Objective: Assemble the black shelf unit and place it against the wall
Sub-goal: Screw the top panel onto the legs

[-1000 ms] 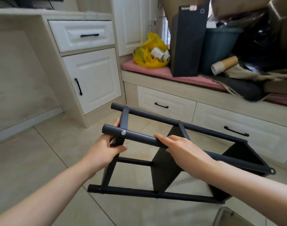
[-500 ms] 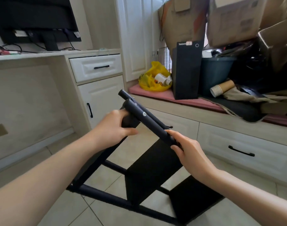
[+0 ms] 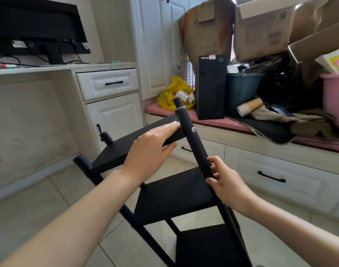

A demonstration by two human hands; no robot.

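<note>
Leaning above pale floor tiles — black shelf unit; cream cabinets beyond.

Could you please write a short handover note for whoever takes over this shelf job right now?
Hands: left grip has fingers flat on the top shelf, thumb under its edge; right grip curls round the front post.
Things: the black shelf unit is tilted over the tiled floor, three shelves fitted.
Done: looks assembled.
Left: stand it upright and set it against the wall.

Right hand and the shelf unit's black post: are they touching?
Touching. The head view shows the right hand with its fingers curled round the black post of the shelf unit.
</note>
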